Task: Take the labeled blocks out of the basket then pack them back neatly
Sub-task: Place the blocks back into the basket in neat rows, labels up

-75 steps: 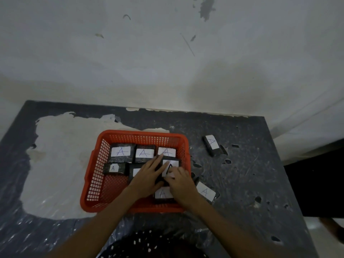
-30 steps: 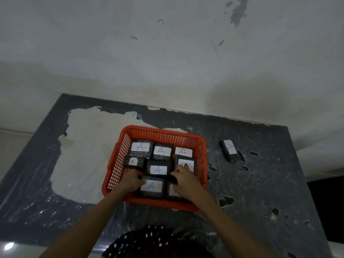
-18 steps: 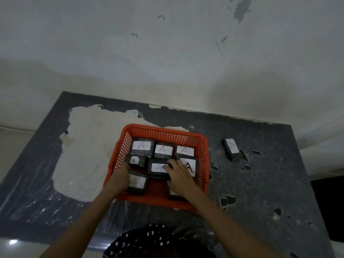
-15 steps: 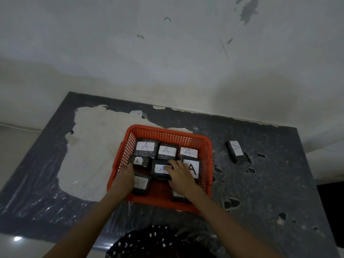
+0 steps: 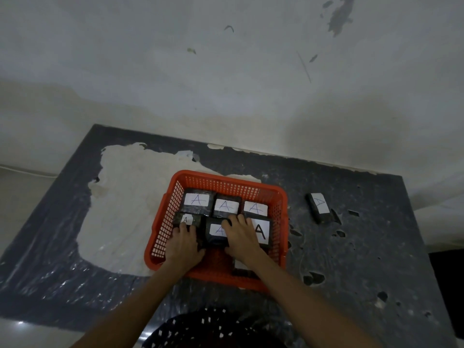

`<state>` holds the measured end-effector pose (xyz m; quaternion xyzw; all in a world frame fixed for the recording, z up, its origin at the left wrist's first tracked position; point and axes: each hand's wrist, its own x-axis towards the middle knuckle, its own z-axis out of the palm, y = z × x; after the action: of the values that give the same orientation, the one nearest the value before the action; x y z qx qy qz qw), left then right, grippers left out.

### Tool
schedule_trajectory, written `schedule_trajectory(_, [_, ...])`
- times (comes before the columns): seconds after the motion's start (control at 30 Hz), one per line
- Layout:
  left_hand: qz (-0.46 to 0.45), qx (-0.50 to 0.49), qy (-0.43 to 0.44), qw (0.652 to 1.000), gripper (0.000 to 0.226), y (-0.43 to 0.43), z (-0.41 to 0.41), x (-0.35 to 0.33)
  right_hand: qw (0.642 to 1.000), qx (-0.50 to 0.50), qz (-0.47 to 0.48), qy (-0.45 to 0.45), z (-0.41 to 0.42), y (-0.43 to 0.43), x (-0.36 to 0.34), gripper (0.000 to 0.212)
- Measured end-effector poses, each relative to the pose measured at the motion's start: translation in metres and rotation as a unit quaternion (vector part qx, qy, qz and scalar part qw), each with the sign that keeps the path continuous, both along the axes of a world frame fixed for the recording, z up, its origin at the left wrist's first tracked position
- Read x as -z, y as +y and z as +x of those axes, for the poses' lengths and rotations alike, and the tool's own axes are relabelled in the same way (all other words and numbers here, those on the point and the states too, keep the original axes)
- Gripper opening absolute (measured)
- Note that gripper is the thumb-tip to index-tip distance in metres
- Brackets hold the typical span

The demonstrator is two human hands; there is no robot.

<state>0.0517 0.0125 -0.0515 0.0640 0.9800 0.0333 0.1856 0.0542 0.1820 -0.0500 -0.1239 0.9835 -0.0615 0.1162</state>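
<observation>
The orange basket [image 5: 227,177] sits mid-table and holds several black blocks with white "A" labels. Three blocks fill its back row [image 5: 226,205]. In front of them lie a small-label block [image 5: 187,219], a middle block [image 5: 216,230] and a big-"A" block [image 5: 263,232]. My left hand [image 5: 184,244] covers and grips another block at the basket's front left, just behind the small-label one. Resting flat with fingers spread, my right hand [image 5: 242,241] lies over the middle and big-"A" blocks. One more block [image 5: 240,267] peeks out under my right wrist. A single block [image 5: 318,206] lies outside, to the right.
The dark table [image 5: 364,259] has a large pale worn patch [image 5: 125,197] left of the basket and chipped spots on the right. A stained wall runs along the far edge. A dark spotted garment shows at the bottom.
My left hand has carried a block from the basket's front middle to its front left and slid it back toward the small-label block. My right hand stayed on the middle blocks.
</observation>
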Motion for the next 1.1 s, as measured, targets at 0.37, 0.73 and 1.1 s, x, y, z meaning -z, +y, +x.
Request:
schedule_trajectory(0.37, [0.061, -0.052, 0.043, 0.996, 0.067, 0.012, 0.004, 0.000, 0.999, 0.034, -0.010, 0.009, -0.001, -0.002, 0.004, 0.078])
schedule_trajectory(0.73, [0.042, 0.109, 0.058, 0.991, 0.093, 0.000, -0.009, 0.013, 0.997, -0.010, -0.072, 0.016, 0.002, 0.016, 0.011, 0.058])
schedule_trajectory(1.1, [0.025, 0.248, 0.070, 0.966, 0.083, 0.013, -0.026, 0.013, 0.999, 0.020, -0.049, -0.015, 0.015, 0.024, 0.008, 0.078])
